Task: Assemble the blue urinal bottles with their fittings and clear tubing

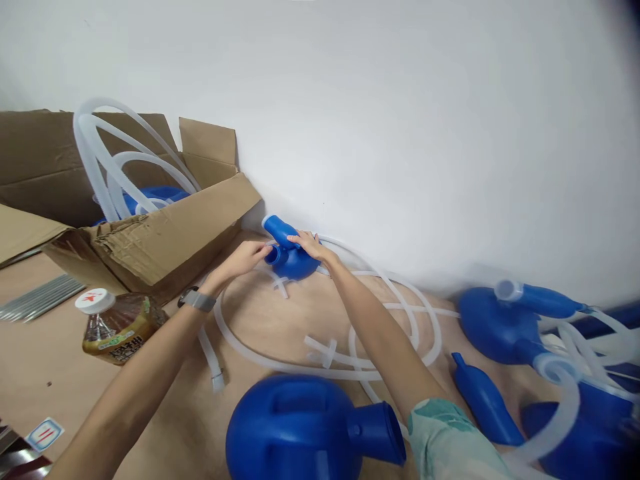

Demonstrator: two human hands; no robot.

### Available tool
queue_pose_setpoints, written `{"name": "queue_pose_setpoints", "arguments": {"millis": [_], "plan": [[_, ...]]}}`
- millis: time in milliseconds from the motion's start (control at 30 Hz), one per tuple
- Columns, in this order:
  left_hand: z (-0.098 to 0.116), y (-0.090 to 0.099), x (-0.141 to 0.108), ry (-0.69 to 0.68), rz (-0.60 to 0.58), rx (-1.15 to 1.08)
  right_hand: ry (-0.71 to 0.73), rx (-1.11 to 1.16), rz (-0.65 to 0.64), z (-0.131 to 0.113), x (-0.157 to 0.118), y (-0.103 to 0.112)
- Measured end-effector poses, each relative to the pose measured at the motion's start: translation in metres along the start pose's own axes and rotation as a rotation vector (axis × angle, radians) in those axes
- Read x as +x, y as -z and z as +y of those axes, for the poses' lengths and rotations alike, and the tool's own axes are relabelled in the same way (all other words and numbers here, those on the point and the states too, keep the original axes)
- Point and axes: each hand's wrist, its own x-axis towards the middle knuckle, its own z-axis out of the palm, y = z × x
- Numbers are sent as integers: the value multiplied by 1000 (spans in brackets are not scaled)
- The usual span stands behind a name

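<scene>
At the foot of the wall lies a blue plastic urinal bottle [299, 267] with a round open neck. A blue funnel-shaped mouthpiece [279, 229] with a whitish rim rests across its top. My left hand [249, 257], wearing a watch on the wrist, has its fingers closed at the rim of the bottle's neck. My right hand [311, 245] is wrapped over the mouthpiece's narrower end, against the bottle; some of its fingers are hidden behind. A clear hose [280, 367] loops over the surface beneath my forearms.
A cardboard box [165, 230] with hoses and blue bottles stands left. In front of it is a drink bottle [120, 327]. Another blue bottle [295, 427] lies nearest me. At right are a bottle with hose [493, 327] and a loose blue mouthpiece [485, 403].
</scene>
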Motion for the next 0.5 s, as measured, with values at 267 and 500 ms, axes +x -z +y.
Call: {"name": "queue_pose_setpoints", "arguments": {"millis": [267,500], "plan": [[87,-35,-25,-222,-228,-85,-37,-12,-38,0,4,7],[77,-48,-23,-14,167,-96,-47,27,-40,4,4,9]]}}
